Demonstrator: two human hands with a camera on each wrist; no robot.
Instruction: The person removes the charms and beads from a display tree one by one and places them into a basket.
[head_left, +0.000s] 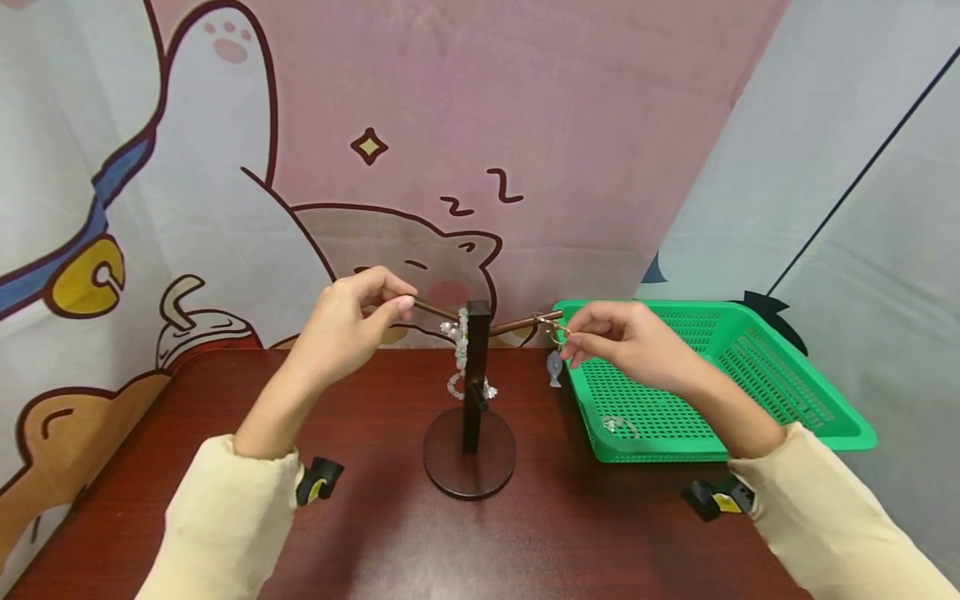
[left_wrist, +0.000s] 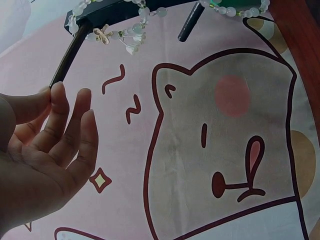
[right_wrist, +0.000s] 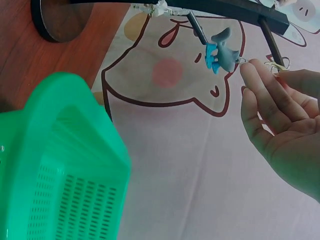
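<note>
A dark stand (head_left: 475, 375) with a round base and thin pegs stands on the table. My left hand (head_left: 352, 321) pinches the tip of its upper left peg (left_wrist: 70, 55). Nearer the post, a beaded bracelet (head_left: 461, 337) with pale flower charms hangs on that peg. At the opposite peg (head_left: 517, 324), my right hand (head_left: 618, 342) pinches a gold-coloured keychain ring (right_wrist: 277, 65), which appears looped over the peg's end. From the ring hangs a blue-grey fish-shaped charm (head_left: 554, 368). Another beaded bracelet (left_wrist: 242, 11) hangs lower on the stand, partly hidden by the post.
A green plastic basket (head_left: 832, 417) sits to the right, below my right forearm, with a clear beaded bracelet (head_left: 618, 427) inside. Behind the reddish-brown table (head_left: 360, 517) hangs a cartoon-printed cloth (head_left: 585, 150).
</note>
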